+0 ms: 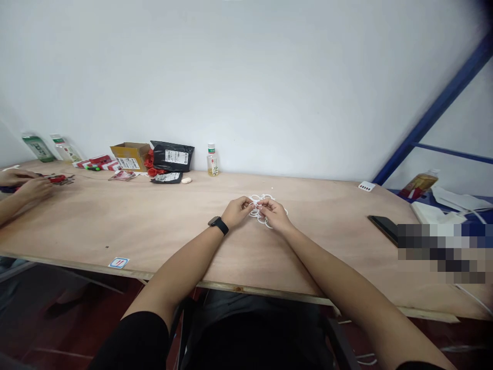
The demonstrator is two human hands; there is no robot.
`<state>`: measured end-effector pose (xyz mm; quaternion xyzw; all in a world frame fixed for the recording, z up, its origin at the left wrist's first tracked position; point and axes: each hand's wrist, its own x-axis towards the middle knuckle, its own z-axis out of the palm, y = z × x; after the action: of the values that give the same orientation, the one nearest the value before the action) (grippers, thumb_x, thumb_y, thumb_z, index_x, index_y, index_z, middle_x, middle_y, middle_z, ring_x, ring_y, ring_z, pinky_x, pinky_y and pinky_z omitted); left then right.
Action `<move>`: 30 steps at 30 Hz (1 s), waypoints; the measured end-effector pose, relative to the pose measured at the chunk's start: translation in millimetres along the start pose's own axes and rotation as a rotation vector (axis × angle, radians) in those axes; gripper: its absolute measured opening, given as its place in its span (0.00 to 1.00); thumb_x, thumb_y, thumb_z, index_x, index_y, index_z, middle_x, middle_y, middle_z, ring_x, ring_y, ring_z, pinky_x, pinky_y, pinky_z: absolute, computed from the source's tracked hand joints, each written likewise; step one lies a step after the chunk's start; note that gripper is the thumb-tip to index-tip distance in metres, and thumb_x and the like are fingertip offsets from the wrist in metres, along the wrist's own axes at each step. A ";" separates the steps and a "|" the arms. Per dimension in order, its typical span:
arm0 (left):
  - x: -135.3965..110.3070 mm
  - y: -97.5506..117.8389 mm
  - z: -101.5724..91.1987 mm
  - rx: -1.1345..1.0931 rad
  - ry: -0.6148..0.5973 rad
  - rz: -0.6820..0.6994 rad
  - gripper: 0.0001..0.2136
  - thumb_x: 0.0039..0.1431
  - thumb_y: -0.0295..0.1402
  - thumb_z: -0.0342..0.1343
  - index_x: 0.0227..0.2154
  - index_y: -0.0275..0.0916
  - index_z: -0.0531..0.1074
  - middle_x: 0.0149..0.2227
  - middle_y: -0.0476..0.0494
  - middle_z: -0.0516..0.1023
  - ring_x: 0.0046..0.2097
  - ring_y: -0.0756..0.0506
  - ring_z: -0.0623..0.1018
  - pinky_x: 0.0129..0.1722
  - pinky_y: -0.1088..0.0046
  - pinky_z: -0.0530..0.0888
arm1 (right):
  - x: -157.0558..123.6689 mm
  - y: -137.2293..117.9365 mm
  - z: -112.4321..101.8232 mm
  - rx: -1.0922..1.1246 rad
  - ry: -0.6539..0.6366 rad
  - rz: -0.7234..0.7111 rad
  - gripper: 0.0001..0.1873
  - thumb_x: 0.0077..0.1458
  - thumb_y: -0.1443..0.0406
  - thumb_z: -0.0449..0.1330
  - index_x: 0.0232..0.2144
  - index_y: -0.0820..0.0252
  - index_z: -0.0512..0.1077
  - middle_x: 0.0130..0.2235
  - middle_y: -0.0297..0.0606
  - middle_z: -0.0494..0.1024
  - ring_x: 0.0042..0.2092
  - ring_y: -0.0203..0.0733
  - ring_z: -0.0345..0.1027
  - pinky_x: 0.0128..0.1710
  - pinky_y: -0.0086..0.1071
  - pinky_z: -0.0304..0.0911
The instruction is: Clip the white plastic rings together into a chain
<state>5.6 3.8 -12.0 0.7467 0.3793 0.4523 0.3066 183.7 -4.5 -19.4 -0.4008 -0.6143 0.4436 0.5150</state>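
White looped cord (263, 220) sits bunched on the plywood tabletop (165, 239), with both hands over it. The left hand (236, 211), a black smartwatch (218, 224) on its wrist, and the right hand (274, 213) meet above the bunch, their fingers curled inward and nearly touching. Each seems pinched closed on a strand, though the fingers mask the exact hold, so that is only a fair reading. As things lie, the loops form one tangled cluster, with no separate piece set out beside it. How many loops there are, and whether they are joined or merely snarled, cannot be made out. Far to the left, a co-worker's hands (23, 186), cut off by the frame edge, are at a red object (57, 179) that is too small to identify. Along the wall stand a cardboard box (131, 156), a black mailer bag (172, 155) and a small plastic bottle (212, 160). On the right, a dark phone (383, 228) lies partly behind a pixelated patch (441, 252), which hides whatever is there.
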 end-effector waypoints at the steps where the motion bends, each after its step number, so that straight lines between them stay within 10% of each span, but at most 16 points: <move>1: -0.5 0.3 0.6 0.000 -0.013 0.002 0.14 0.58 0.42 0.55 0.34 0.35 0.72 0.29 0.47 0.76 0.29 0.51 0.72 0.30 0.77 0.68 | 0.8 -0.6 -0.8 0.010 0.016 0.005 0.16 0.46 0.56 0.63 0.36 0.60 0.72 0.28 0.33 0.73 0.26 0.34 0.65 0.27 0.30 0.63; 21: -7.1 5.5 12.7 0.244 -0.181 0.017 0.14 0.56 0.44 0.56 0.28 0.37 0.70 0.26 0.50 0.71 0.29 0.50 0.69 0.30 0.74 0.64 | 1.3 1.4 -9.1 -0.439 0.100 -0.160 0.18 0.45 0.68 0.50 0.29 0.58 0.79 0.32 0.38 0.81 0.35 0.43 0.74 0.38 0.36 0.68; 25: -7.5 8.8 7.0 0.494 -0.064 0.031 0.24 0.48 0.51 0.61 0.43 0.39 0.73 0.44 0.40 0.76 0.46 0.41 0.73 0.48 0.63 0.68 | 0.5 -1.6 -16.2 -0.680 -0.014 -0.366 0.22 0.48 0.68 0.54 0.45 0.55 0.77 0.48 0.41 0.77 0.51 0.49 0.68 0.53 0.45 0.62; 30: -8.7 8.1 1.4 0.739 -0.173 -0.055 0.54 0.33 0.63 0.62 0.64 0.45 0.53 0.68 0.34 0.49 0.66 0.28 0.51 0.63 0.46 0.49 | -2.6 -3.5 -34.4 -0.972 -0.156 -0.376 0.24 0.51 0.53 0.61 0.49 0.54 0.74 0.56 0.44 0.70 0.58 0.53 0.61 0.58 0.48 0.55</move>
<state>6.6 -8.0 -10.0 0.8318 0.5097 0.2118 0.0594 218.0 -3.4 -14.2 -0.4422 -0.8470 0.0359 0.2928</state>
